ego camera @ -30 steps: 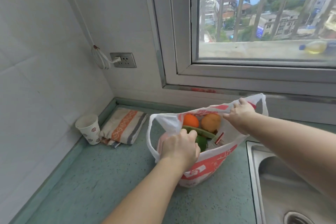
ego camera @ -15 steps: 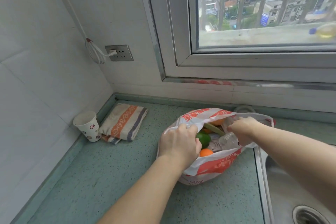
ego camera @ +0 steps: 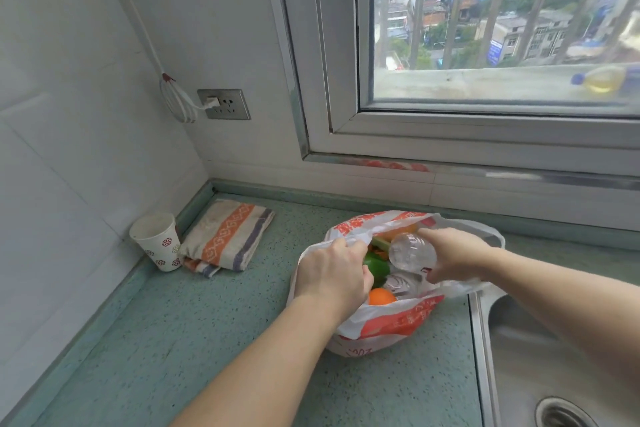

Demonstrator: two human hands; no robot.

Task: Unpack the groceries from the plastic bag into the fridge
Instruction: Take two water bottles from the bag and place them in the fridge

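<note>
Left grip [ego camera: 332,269] pinching one plastic bag [ego camera: 391,319], right grip [ego camera: 453,258] clasping one clear bottle [ego camera: 410,250], one orange [ego camera: 380,296]

Place: a home kitchen is indicated.
Worktop: a speckled green counter [ego camera: 173,340] is fitted against white tiled walls [ego camera: 69,114].
Sink: a steel sink [ego camera: 554,374] is set at the right.
Socket: a wall socket [ego camera: 224,104] is seen.
Window: a barred window [ego camera: 485,28] is placed above, houses beyond.

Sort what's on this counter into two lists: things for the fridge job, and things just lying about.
For the job: plastic bag, clear bottle, orange, green vegetable.

Lying about: paper cup, folded cloth, sink, wall socket.
</note>
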